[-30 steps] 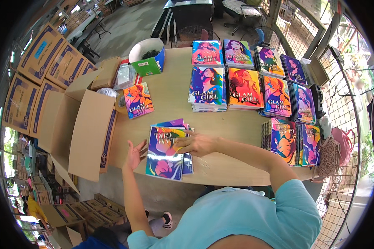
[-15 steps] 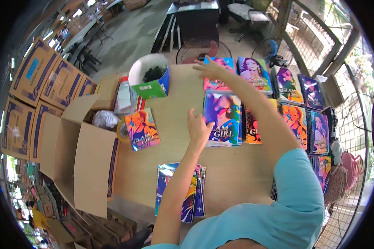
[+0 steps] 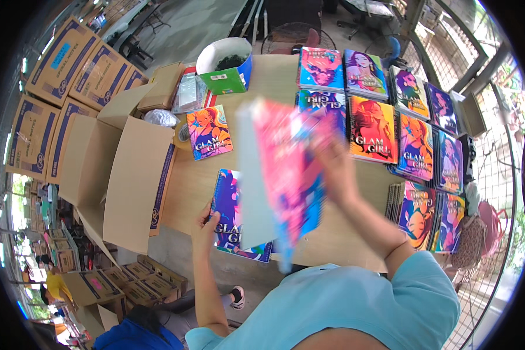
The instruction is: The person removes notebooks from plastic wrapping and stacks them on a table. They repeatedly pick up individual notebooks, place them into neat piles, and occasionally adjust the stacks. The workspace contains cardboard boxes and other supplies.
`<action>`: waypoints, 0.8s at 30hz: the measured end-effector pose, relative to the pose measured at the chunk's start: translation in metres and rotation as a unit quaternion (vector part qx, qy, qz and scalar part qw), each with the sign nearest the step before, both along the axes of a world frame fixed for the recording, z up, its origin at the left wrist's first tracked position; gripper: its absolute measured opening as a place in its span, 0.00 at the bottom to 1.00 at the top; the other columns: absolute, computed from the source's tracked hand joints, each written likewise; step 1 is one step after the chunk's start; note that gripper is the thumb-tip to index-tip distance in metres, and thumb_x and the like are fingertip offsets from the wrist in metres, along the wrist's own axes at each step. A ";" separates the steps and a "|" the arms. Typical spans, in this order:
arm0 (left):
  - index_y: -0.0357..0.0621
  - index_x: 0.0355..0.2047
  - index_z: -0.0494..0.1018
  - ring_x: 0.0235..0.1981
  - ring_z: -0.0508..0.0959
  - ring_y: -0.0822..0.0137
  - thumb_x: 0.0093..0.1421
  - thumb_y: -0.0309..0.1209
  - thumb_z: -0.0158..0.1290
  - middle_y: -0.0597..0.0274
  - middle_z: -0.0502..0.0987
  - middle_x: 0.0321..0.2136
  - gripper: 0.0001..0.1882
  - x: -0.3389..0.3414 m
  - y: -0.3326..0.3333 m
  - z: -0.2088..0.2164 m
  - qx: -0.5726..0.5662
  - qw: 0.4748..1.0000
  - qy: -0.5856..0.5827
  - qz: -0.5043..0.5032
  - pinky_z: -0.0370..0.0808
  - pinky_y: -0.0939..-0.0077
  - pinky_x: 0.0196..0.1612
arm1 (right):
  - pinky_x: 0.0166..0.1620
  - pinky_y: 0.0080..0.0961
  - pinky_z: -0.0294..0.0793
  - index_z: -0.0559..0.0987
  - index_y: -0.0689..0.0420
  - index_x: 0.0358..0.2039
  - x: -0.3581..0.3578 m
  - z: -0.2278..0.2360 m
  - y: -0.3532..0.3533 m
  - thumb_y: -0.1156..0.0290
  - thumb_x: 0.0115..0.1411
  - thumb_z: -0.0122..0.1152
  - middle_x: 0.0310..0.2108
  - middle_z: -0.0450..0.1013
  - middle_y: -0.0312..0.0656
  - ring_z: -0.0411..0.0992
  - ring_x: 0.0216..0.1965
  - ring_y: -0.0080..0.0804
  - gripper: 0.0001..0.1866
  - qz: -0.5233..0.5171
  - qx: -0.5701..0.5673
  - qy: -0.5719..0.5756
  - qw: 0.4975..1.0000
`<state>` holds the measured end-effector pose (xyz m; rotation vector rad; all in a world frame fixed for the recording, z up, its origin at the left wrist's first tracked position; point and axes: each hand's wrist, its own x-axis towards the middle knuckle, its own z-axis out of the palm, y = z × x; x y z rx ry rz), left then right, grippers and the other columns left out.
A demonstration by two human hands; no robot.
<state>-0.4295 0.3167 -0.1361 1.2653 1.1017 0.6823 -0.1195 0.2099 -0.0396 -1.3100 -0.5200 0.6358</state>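
Tan table (image 3: pixel 262 76) ran out ahead of the left hand (image 3: pixel 205 224) and right hand (image 3: pixel 336 173), which were well apart; big open carton (image 3: pixel 135 181) stood off to the left hand's left; rows of glossy notebooks (image 3: pixel 373 128) were stacked beyond the right hand, ahead and to its right; pink notebook (image 3: pixel 283 154) was up and tilted between the hands, too blurred to say if it was one or several; right hand looked clamped on its right side; blue-purple notebook (image 3: pixel 227 201) lay just right of the left hand, which pinched its left edge; imo the pink one called for a firm grip near the middle, cos it could've flopped open; left pinch was worth holding steady too, or the lower one might've skidded; coil spines (image 3: pixel 217 193) were best kept apart, since those probably snagged easily
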 end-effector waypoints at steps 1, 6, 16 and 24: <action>0.38 0.54 0.67 0.49 0.70 0.70 0.60 0.31 0.50 0.59 0.73 0.48 0.22 -0.007 0.000 -0.012 0.008 1.000 0.027 0.003 0.62 0.75 0.55 | 0.46 0.27 0.68 0.67 0.66 0.52 -0.019 -0.021 -0.003 0.71 0.58 0.57 0.44 0.69 0.45 0.67 0.43 0.28 0.22 0.120 -0.055 0.014 0.991; 0.43 0.53 0.69 0.56 0.62 0.63 0.60 0.39 0.51 0.54 0.69 0.51 0.22 -0.010 0.004 -0.007 -0.020 0.983 0.181 0.039 0.58 0.64 0.58 | 0.50 0.42 0.62 0.63 0.62 0.51 -0.078 -0.131 -0.010 0.67 0.52 0.65 0.41 0.58 0.53 0.60 0.44 0.46 0.30 -0.009 -0.196 -0.253 0.947; 0.37 0.33 0.78 0.52 0.63 0.51 0.49 0.44 0.60 0.50 0.62 0.50 0.21 0.348 -0.045 0.021 0.458 0.837 0.189 -0.234 0.66 0.57 0.48 | 0.47 0.44 0.68 0.76 0.41 0.43 0.314 -0.100 0.079 0.72 0.47 0.62 0.49 0.61 0.45 0.59 0.54 0.46 0.20 -0.032 -0.312 -0.698 0.644; 0.35 0.29 0.72 0.41 0.69 0.53 0.47 0.37 0.64 0.51 0.65 0.39 0.18 0.432 -0.041 -0.030 0.428 0.832 0.285 -0.207 0.71 0.60 0.33 | 0.54 0.47 0.64 0.71 0.32 0.49 0.389 -0.091 0.131 0.63 0.32 0.76 0.61 0.53 0.39 0.52 0.62 0.43 0.39 0.234 -0.349 -0.811 0.408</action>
